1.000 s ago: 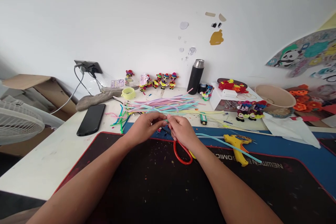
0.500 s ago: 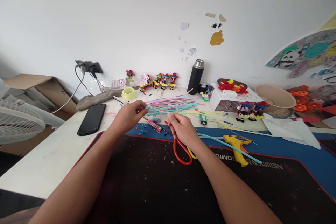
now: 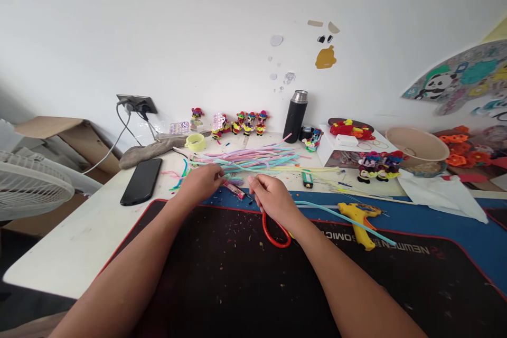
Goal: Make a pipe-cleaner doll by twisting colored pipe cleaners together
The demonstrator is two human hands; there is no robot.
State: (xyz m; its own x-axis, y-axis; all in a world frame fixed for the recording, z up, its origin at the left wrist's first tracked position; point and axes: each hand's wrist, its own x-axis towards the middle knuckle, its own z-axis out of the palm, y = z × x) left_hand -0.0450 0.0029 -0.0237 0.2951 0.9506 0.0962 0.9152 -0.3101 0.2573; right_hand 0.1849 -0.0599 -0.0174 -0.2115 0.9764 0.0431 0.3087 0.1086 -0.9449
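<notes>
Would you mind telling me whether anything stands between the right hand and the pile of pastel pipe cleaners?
Nothing visible stands between the right hand and the pipe cleaners; the pink packet lies off to the left, and the red handle is on the near side.

This looks like a small indoor craft corner, set up on a white table (image 3: 59,253) against a plain wall (image 3: 158,26); whether it belongs to a home, studio or office cannot be told. Handicraft shows in the heap of pastel pipe cleaners (image 3: 253,158), the yellow glue gun (image 3: 362,222), the tape roll (image 3: 195,142) and tiny scraps scattered over a black desk mat (image 3: 222,285). Little fuzzy figurines (image 3: 249,124) stand along the back, with fuzzy orange flowers (image 3: 459,153) at the far right. Stickers (image 3: 326,57) on the wall, a phone (image 3: 141,182), a flask (image 3: 296,116) and a fan (image 3: 31,185) give it a casual, personal look
</notes>
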